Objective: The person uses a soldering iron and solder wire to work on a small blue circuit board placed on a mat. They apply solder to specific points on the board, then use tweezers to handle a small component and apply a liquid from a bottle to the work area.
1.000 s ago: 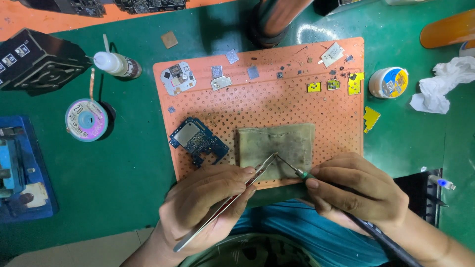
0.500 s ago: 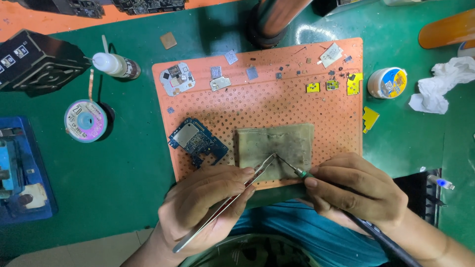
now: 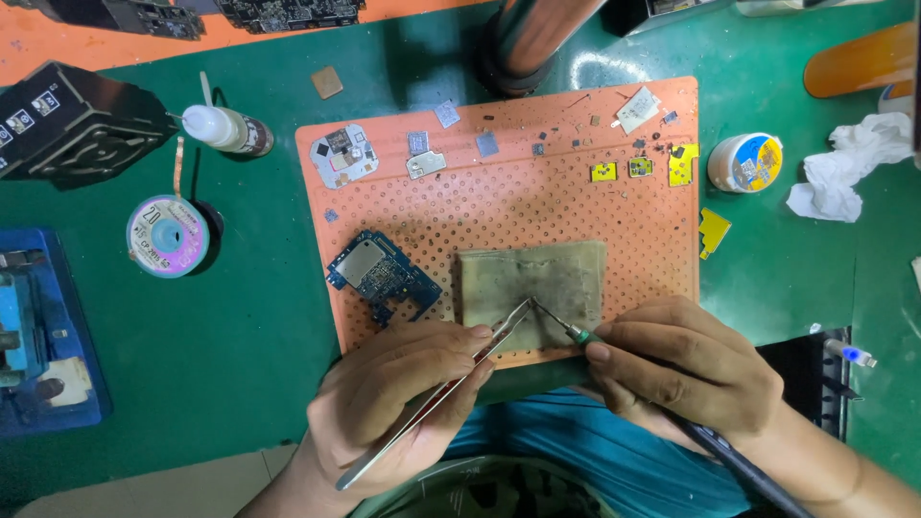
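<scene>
My left hand (image 3: 398, 393) grips metal tweezers (image 3: 451, 379) whose tips rest on a stained beige pad (image 3: 532, 283). My right hand (image 3: 686, 369) holds a soldering iron (image 3: 566, 329) with a green collar; its tip meets the tweezer tips on the pad's lower middle. Whatever small part sits between the tips is too tiny to make out. A blue circuit board (image 3: 382, 276) lies just left of the pad. Everything rests on an orange perforated mat (image 3: 499, 192).
Small metal shields and yellow chips are scattered along the mat's far edge. A solder wick spool (image 3: 168, 237), white squeeze bottle (image 3: 225, 129) and black box (image 3: 72, 120) sit left. A round tin (image 3: 745, 163) and crumpled tissue (image 3: 849, 168) sit right. A blue fixture (image 3: 38, 331) stands at far left.
</scene>
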